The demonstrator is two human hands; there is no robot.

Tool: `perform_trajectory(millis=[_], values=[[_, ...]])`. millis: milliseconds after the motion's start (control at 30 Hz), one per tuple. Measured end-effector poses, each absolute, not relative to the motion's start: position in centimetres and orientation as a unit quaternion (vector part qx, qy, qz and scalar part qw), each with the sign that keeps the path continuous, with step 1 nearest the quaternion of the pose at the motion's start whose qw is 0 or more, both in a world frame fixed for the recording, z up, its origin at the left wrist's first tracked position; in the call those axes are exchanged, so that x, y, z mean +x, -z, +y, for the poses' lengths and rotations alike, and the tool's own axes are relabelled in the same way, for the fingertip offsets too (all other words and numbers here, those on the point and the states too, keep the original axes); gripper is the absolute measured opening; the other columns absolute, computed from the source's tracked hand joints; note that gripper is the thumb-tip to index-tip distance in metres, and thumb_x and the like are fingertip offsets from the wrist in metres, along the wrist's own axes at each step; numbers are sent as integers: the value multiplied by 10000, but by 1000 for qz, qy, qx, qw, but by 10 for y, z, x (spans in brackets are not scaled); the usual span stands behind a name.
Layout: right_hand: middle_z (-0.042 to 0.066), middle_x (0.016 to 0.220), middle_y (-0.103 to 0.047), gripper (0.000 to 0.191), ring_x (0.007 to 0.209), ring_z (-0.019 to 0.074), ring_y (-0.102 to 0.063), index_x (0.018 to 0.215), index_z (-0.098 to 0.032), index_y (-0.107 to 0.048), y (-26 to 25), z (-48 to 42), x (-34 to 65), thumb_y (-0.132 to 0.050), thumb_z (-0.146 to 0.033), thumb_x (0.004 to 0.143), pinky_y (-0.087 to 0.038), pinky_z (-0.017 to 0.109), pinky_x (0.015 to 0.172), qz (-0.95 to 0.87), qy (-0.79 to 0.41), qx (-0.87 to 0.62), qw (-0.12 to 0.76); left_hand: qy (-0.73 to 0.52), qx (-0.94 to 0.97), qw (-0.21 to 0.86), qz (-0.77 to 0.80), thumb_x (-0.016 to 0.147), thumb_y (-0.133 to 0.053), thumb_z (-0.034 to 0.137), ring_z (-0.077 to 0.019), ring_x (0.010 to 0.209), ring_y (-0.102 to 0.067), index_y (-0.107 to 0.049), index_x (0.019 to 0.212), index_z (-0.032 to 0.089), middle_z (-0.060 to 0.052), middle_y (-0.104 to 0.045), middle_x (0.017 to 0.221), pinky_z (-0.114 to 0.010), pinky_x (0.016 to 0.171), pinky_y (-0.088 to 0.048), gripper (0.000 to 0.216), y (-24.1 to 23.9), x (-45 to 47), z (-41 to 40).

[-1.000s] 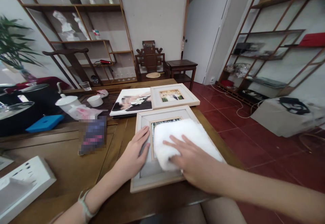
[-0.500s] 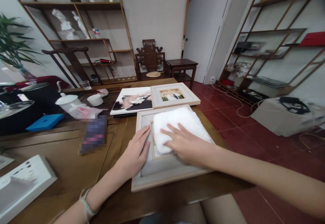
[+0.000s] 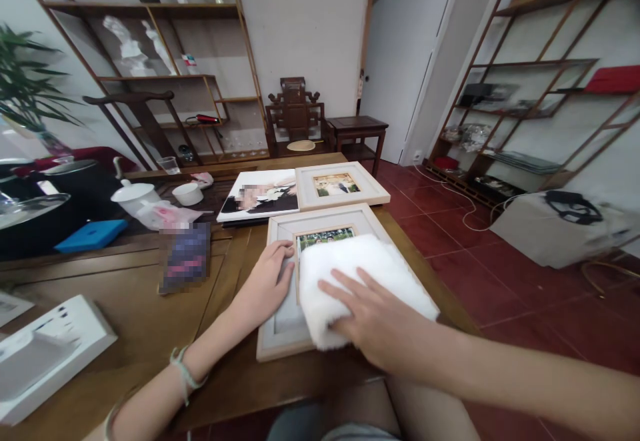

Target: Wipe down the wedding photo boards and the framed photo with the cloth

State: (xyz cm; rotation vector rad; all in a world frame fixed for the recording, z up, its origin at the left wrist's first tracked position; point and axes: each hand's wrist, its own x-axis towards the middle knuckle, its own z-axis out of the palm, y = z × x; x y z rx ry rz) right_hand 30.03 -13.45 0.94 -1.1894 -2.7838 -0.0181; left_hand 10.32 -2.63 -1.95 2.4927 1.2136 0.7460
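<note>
A pale wooden picture frame [image 3: 320,222] lies flat on the wooden table [image 3: 140,307] in front of me. A fluffy white cloth [image 3: 360,264] covers most of its glass. My right hand [image 3: 373,317] lies flat on the cloth with fingers spread, pressing it onto the frame. My left hand [image 3: 263,284] rests on the frame's left border, fingers lightly curled against it, holding it still. Only the top strip of the photo shows above the cloth.
A second framed photo [image 3: 340,186] and an unframed print [image 3: 260,195] lie further back. A white teapot [image 3: 134,195], a bowl [image 3: 188,193], a blue pad [image 3: 90,235] and a blurred booklet [image 3: 184,257] sit to the left. A white box [image 3: 47,354] lies near left. Shelves line both walls.
My right hand slid the cloth toward the frame's far end, then back toward me, baring the photo's top strip. My left hand stayed on the frame's left border.
</note>
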Motion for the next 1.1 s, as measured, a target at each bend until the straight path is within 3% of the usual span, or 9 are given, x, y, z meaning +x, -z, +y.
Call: perform_trajectory(millis=[167, 367, 733, 867, 1000, 1100], values=[[192, 1402, -320, 434, 1282, 371, -263, 1163, -108, -539, -9, -75, 313, -385, 18, 777, -313, 571, 960, -878, 82, -469, 49, -274, 863, 144, 400, 868, -377, 238, -234, 1132, -504, -552, 928, 148, -138, -536, 1187, -415, 984, -386, 205, 21, 103, -25], [176, 1406, -321, 444, 1312, 362, -182, 1165, -102, -540, -9, -35, 306, -393, 24, 765, -250, 597, 981, -893, 101, -438, 22, -244, 864, 138, 418, 878, -354, 267, -246, 1236, -416, -483, 1209, 107, -151, -478, 1311, -440, 1044, -315, 390, 21, 100, -25], [139, 1279, -480, 371, 1209, 285, -394, 1021, -126, -585, -39, -136, 307, -415, 12, 722, -347, 449, 958, -945, -29, -326, 22, -230, 865, 112, 432, 897, -323, 289, -233, 1234, -408, -517, 1148, 129, -136, -469, 1305, -425, 1030, -330, 355, 25, 104, -24], [85, 1006, -608, 316, 923, 200, -563, 901, -168, -592, -60, -140, 328, -398, 7, 723, -446, 310, 771, -924, -113, -365, 14, -243, 867, 119, 419, 907, -292, 280, -221, 1227, -417, -534, 1144, 108, -139, -483, 1291, -403, 1044, -321, 380, 29, 102, -20], [42, 793, -590, 199, 764, 181, -551, 796, -171, -552, -80, -123, 355, -400, -51, 753, -443, 294, 696, -886, -60, -446, 113, -251, 865, 130, 414, 907, -293, 290, -229, 1237, -410, -521, 1199, 99, -134, -478, 1313, -411, 1054, -310, 417, 29, 99, -21], [77, 879, -600, 207, 822, 213, -561, 819, -158, -558, -80, -103, 363, -394, -47, 756, -449, 333, 722, -846, 52, -503, 171, -251, 866, 130, 414, 905, -293, 295, -228, 1230, -424, -518, 1214, 110, -123, -481, 1318, -414, 1046, -324, 424, 26, 100, -22]])
